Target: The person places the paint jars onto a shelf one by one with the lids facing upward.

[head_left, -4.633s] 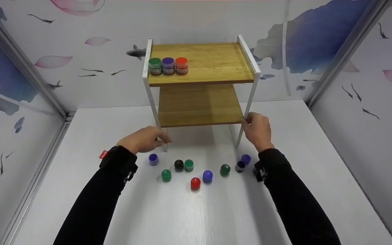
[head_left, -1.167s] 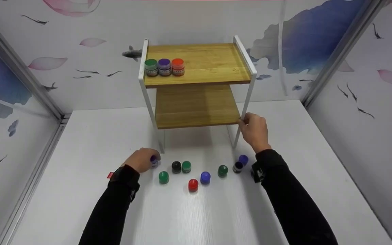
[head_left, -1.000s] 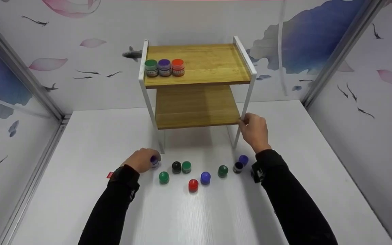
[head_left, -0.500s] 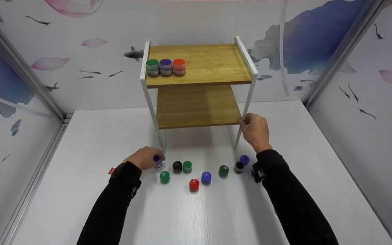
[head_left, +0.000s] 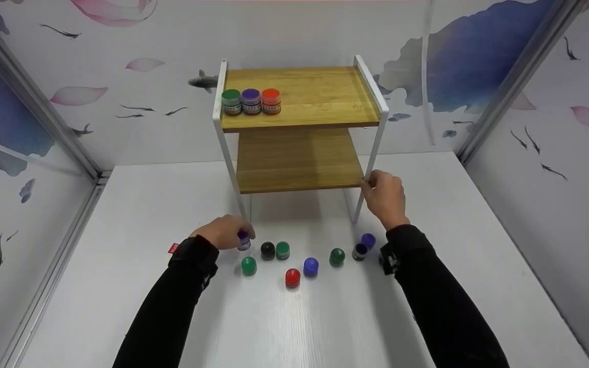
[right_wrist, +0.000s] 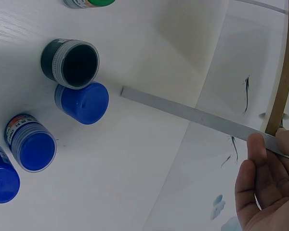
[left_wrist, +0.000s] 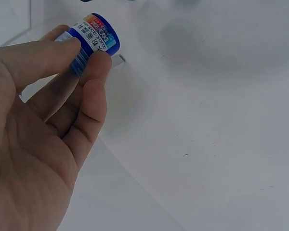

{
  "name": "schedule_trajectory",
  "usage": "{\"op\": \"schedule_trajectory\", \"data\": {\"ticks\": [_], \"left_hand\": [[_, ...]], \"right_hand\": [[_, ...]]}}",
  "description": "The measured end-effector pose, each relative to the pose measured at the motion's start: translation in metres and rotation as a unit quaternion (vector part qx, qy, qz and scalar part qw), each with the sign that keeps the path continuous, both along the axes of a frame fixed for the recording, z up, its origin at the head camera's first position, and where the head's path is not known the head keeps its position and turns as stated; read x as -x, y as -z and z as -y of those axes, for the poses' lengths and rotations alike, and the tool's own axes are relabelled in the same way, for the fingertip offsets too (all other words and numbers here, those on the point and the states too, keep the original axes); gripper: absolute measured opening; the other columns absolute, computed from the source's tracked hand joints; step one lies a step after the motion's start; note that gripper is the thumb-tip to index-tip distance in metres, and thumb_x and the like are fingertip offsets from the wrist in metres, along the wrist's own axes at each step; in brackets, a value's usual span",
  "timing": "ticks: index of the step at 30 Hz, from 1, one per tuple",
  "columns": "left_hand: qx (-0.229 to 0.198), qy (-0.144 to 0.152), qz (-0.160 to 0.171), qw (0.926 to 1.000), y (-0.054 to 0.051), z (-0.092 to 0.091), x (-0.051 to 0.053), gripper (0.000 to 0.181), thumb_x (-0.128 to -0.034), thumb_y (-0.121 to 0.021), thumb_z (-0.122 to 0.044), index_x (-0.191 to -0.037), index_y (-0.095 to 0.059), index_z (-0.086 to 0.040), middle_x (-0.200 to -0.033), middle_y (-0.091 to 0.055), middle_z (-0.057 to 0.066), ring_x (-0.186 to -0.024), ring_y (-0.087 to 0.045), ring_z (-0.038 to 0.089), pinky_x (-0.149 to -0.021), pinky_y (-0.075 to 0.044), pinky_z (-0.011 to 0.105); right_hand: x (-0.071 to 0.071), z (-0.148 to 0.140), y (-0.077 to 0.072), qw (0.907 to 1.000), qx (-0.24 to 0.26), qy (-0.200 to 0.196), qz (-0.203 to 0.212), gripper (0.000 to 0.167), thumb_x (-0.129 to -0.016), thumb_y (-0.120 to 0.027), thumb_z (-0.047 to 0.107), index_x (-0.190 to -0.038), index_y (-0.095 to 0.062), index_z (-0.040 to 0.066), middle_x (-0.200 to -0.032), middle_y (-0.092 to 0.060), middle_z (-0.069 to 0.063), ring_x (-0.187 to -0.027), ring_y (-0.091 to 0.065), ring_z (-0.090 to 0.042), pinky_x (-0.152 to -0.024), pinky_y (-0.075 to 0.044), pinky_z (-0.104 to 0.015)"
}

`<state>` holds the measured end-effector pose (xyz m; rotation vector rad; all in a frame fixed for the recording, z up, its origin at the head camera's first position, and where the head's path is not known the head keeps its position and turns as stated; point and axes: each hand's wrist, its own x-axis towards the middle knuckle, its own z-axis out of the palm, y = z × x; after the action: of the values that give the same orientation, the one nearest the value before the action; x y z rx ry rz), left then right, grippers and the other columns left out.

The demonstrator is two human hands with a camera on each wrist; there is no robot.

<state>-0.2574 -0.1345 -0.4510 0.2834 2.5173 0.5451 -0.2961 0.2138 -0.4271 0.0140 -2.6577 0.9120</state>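
The left hand [head_left: 224,232] pinches a blue-purple jar [left_wrist: 102,36] between thumb and fingertips, just left of the black-lidded jar [head_left: 268,250] and near the rack's left front leg [head_left: 228,161]; I cannot tell whether its base touches the counter [head_left: 294,332]. Its partly covered label faces the wrist camera, with Chinese characters on a white band and the word "COLOUR" legible beneath, while the labels on the three upper-shelf jars [head_left: 251,104] are too small to read. The right hand [head_left: 386,199] grips the rack's right front post [head_left: 375,147] beside the lower shelf [head_left: 299,161].
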Motion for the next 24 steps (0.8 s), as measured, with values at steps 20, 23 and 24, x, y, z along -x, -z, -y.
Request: {"op": "schedule_trajectory", "data": {"ticks": [20,23,24], "left_hand": [[0.004,0.015,0.01,0.9998,-0.031,-0.016,0.001,0.025,-0.0918,-0.065,-0.014,-0.116,-0.071,-0.021,-0.111,-0.067,0.003,-0.101,-0.054,0.024,-0.095,-0.047,0.046],[0.005,0.018,0.013,0.9997,-0.036,-0.019,0.002,0.026,-0.091,-0.067,-0.014,-0.116,-0.071,-0.02,-0.11,-0.067,0.004,-0.1,-0.055,0.025,-0.094,-0.048,0.046],[0.006,0.02,0.013,0.9997,-0.038,-0.02,0.002,0.026,-0.0908,-0.067,-0.013,-0.115,-0.071,-0.019,-0.11,-0.067,0.004,-0.1,-0.055,0.025,-0.093,-0.049,0.045]], "right_hand": [[0.0,0.0,0.0,1.0,0.006,0.0,0.004,0.018,-0.092,-0.066,0.014,-0.092,-0.07,-0.003,-0.089,-0.074,-0.019,-0.082,-0.07,-0.033,-0.072,-0.054,-0.045],[0.001,0.0,0.001,1.0,0.002,0.001,0.009,0.018,-0.092,-0.066,0.014,-0.093,-0.07,-0.003,-0.089,-0.074,-0.019,-0.082,-0.07,-0.033,-0.071,-0.053,-0.044],[0.001,0.0,0.001,0.9999,0.002,0.002,0.01,0.018,-0.092,-0.066,0.014,-0.094,-0.07,-0.003,-0.09,-0.074,-0.019,-0.083,-0.07,-0.033,-0.071,-0.053,-0.044]]}}
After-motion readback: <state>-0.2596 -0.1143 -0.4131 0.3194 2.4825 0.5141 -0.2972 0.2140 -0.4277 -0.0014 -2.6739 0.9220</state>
